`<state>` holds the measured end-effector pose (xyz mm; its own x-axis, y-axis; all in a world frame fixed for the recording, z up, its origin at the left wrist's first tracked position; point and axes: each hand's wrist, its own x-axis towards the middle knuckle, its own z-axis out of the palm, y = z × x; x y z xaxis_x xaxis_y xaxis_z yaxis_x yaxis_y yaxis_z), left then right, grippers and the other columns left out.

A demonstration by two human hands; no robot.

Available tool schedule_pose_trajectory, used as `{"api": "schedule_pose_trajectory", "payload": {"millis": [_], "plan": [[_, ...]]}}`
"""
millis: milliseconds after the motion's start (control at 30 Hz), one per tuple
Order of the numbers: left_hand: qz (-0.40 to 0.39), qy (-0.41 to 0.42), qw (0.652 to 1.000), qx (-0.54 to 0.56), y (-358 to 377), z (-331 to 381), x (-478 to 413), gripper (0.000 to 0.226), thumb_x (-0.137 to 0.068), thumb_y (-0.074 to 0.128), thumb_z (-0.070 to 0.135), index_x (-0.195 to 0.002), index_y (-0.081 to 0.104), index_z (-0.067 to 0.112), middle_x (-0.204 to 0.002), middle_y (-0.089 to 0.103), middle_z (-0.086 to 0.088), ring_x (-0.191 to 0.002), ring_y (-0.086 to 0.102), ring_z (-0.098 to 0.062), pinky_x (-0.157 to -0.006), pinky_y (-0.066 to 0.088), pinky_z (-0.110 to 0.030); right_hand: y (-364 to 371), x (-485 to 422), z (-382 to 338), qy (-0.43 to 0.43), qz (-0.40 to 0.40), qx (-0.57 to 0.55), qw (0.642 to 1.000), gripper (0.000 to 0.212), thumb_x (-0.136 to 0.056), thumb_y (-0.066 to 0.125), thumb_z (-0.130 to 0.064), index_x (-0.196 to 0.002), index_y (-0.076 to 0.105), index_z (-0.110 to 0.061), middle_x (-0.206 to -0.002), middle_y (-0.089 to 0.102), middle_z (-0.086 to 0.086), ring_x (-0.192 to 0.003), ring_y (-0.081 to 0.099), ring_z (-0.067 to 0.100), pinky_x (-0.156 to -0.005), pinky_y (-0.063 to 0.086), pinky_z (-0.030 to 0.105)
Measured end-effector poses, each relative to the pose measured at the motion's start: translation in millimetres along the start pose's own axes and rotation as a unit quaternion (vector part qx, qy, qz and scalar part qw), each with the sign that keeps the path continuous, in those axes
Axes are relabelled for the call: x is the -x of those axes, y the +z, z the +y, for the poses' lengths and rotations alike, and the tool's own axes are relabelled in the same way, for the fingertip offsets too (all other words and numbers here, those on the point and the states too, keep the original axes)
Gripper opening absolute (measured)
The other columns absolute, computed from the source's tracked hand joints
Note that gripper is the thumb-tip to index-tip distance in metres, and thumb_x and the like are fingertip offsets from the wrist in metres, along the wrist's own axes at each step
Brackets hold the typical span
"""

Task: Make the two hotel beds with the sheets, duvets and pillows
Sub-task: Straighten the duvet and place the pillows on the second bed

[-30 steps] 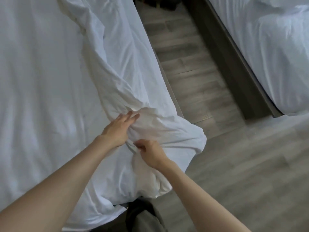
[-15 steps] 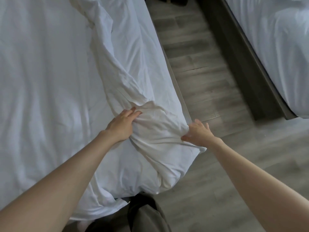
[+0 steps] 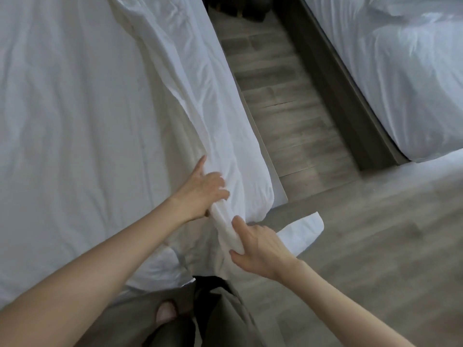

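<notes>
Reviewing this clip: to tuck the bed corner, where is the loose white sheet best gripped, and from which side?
Probably the gathered fold at the near bed corner, approached from the foot end. There the sheet bunches into a rope-like ridge that the left hand and right hand can close around.

We are seeing the near bed [image 3: 62, 121] carrying a rumpled white sheet [image 3: 200, 96], its corner trailing onto the wooden floor [image 3: 300, 126].

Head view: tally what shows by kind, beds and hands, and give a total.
Beds: 2, the near bed and the far bed
Hands: 2, the left hand and right hand, both gripping the near bed's white sheet
Total: 4
</notes>
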<state>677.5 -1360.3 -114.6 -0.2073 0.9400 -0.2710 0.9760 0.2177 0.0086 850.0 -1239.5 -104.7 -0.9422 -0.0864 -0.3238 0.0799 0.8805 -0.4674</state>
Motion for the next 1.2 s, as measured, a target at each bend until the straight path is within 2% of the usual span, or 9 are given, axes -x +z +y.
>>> {"api": "schedule_pose_trajectory", "payload": {"millis": [67,167,333,433,600,700,800,1033,1200], "plan": [[0.026,-0.039,0.999,-0.001,6.4,-1.4,28.9,0.042,-0.049,0.082,0.010,-0.086,0.065,0.021,-0.084,0.059,-0.005,-0.079,0.060,-0.029,-0.096,0.042,-0.054,1.8,2.9,-10.8,0.065,-0.038,-0.053,0.996,0.044,-0.079,0.063,-0.029,-0.104,0.028,-0.018,-0.063,0.042,-0.005,-0.059,0.046,0.027,-0.050,0.030,0.034],[0.091,-0.110,0.990,-0.005,16.4,0.1,68.1,0.049,-0.035,0.079,-0.003,-0.079,0.065,0.014,-0.075,0.056,-0.006,-0.065,0.055,-0.029,-0.076,0.049,-0.045,11.5,9.1,-29.0,0.123,-0.103,-0.013,0.987,0.031,-0.082,0.059,-0.037,-0.093,0.048,-0.011,-0.081,0.056,0.002,-0.079,0.055,0.029,-0.064,0.041,0.034],[0.123,-0.166,0.977,-0.060,16.9,4.0,123.4,0.045,-0.051,0.071,-0.009,-0.089,0.063,0.015,-0.088,0.058,-0.004,-0.081,0.056,-0.029,-0.066,0.039,-0.036,39.7,41.5,-95.7,0.108,-0.144,0.023,0.983,0.036,-0.098,0.046,-0.039,-0.075,0.038,-0.012,-0.102,0.062,0.018,-0.096,0.056,0.036,-0.070,0.032,0.032],[0.142,-0.178,0.971,-0.071,13.8,-0.2,153.6,0.044,-0.048,0.074,-0.010,-0.082,0.060,0.014,-0.083,0.056,-0.004,-0.075,0.056,-0.029,-0.060,0.036,-0.034,46.0,60.4,-147.3,0.081,-0.095,0.021,0.992,0.037,-0.098,0.047,-0.032,-0.071,0.030,-0.014,-0.086,0.052,0.014,-0.078,0.049,0.034,-0.066,0.031,0.032],[0.169,-0.227,0.958,-0.043,18.8,-12.1,217.1,0.044,-0.059,0.070,-0.012,-0.093,0.058,0.012,-0.096,0.056,-0.007,-0.091,0.054,-0.031,-0.067,0.037,-0.039,79.9,67.4,-209.8,0.072,-0.040,0.001,0.997,0.014,-0.096,0.044,-0.017,-0.093,0.032,-0.011,-0.066,0.044,0.003,-0.062,0.049,0.026,-0.061,0.038,0.033],[0.070,-0.291,0.954,0.007,45.6,-3.1,253.6,0.045,-0.075,0.063,-0.003,-0.116,0.054,0.016,-0.121,0.051,-0.005,-0.116,0.046,-0.027,-0.085,0.040,-0.040,121.1,62.8,-228.1,0.088,-0.149,-0.010,0.985,0.035,-0.099,0.044,-0.020,-0.128,0.029,-0.007,-0.098,0.061,0.017,-0.094,0.060,0.039,-0.075,0.042,0.038],[-0.098,-0.381,0.913,0.107,83.5,14.9,288.2,0.035,-0.094,0.043,0.017,-0.127,0.052,0.019,-0.132,0.046,-0.007,-0.120,0.047,-0.029,-0.098,0.036,-0.040,162.3,72.4,-227.5,0.095,-0.321,-0.047,0.941,0.056,-0.100,0.044,-0.020,-0.152,0.023,-0.022,-0.142,0.046,0.014,-0.129,0.044,0.034,-0.100,0.039,0.042],[-0.078,-0.454,0.849,0.259,126.5,75.8,323.7,0.045,-0.094,0.046,0.027,-0.139,0.044,0.025,-0.143,0.036,-0.008,-0.127,0.044,-0.033,-0.103,0.039,-0.045,150.1,120.7,-160.9,0.119,-0.166,-0.111,0.973,0.046,-0.096,0.046,-0.013,-0.142,0.047,-0.017,-0.144,0.049,0.006,-0.131,0.044,0.025,-0.104,0.036,0.032],[0.052,-0.495,0.798,0.339,130.7,101.0,302.9,0.050,-0.094,0.049,0.026,-0.143,0.040,0.019,-0.148,0.035,-0.011,-0.132,0.039,-0.034,-0.107,0.036,-0.048,145.4,129.1,-100.3,0.222,-0.082,-0.154,0.959,0.044,-0.095,0.050,-0.016,-0.139,0.048,-0.017,-0.142,0.050,0.004,-0.126,0.049,0.022,-0.093,0.038,0.025]]}}
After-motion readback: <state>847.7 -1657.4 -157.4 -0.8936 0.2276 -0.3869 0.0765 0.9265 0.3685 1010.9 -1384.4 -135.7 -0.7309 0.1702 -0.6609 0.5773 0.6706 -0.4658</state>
